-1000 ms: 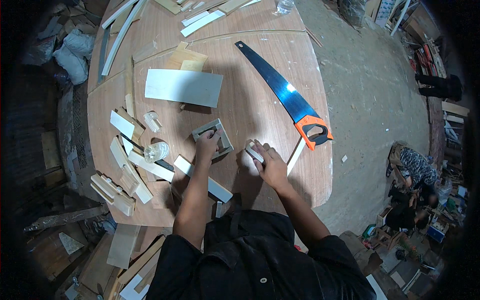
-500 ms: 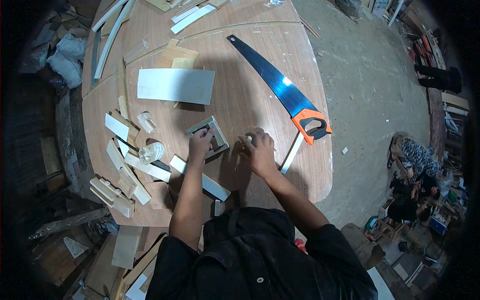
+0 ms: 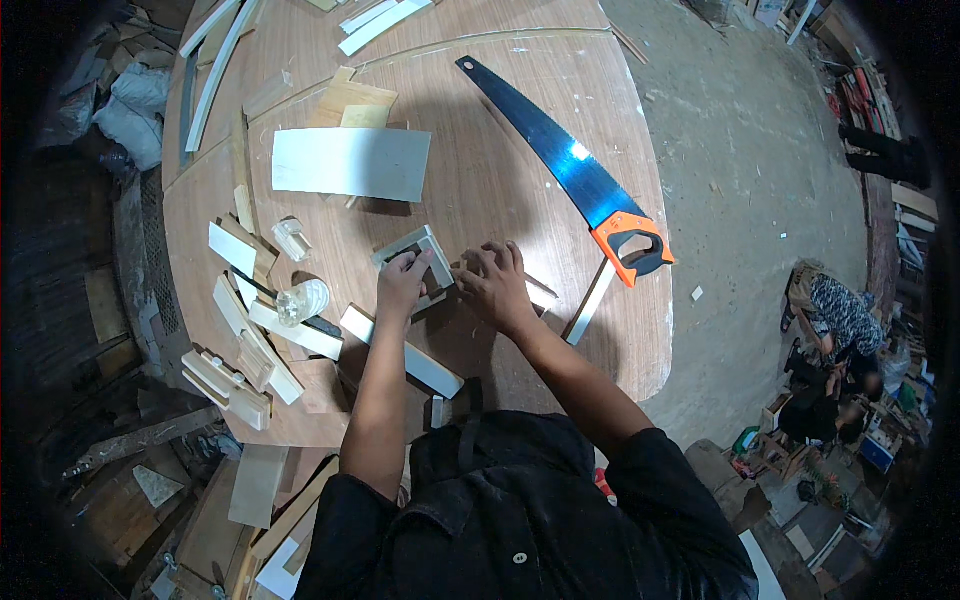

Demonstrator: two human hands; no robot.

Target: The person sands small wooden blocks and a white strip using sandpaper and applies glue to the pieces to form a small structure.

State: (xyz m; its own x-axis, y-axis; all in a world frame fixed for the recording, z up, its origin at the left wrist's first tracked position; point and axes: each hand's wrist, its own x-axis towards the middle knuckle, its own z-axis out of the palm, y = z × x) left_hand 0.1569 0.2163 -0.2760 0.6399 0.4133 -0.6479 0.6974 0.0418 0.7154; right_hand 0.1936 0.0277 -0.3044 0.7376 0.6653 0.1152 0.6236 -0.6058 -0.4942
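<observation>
My left hand (image 3: 401,285) is closed on the near left side of a small rectangular wooden frame (image 3: 433,244), its fingers reaching into the opening. Close beside the frame's right side is my right hand (image 3: 497,287), with fingers bent and drawn together at the tips; what they pinch, if anything, is too small to make out. A short pale wood piece (image 3: 541,295) lies partly hidden behind the right hand. To the left stands a clear plastic jar (image 3: 303,301) with a dark-handled brush across it. A smaller clear container (image 3: 292,241) lies behind the jar.
A handsaw (image 3: 578,165) with an orange and black handle lies at the right, over a narrow wood strip (image 3: 591,303). A white board (image 3: 352,163) rests on wood offcuts at the back. Several strips crowd the left, and a white-faced strip (image 3: 430,369) lies near my left forearm.
My right hand has moved left to the frame's side, uncovering more of the short wood piece. My left hand keeps its hold on the frame. The whole view has shifted slightly.
</observation>
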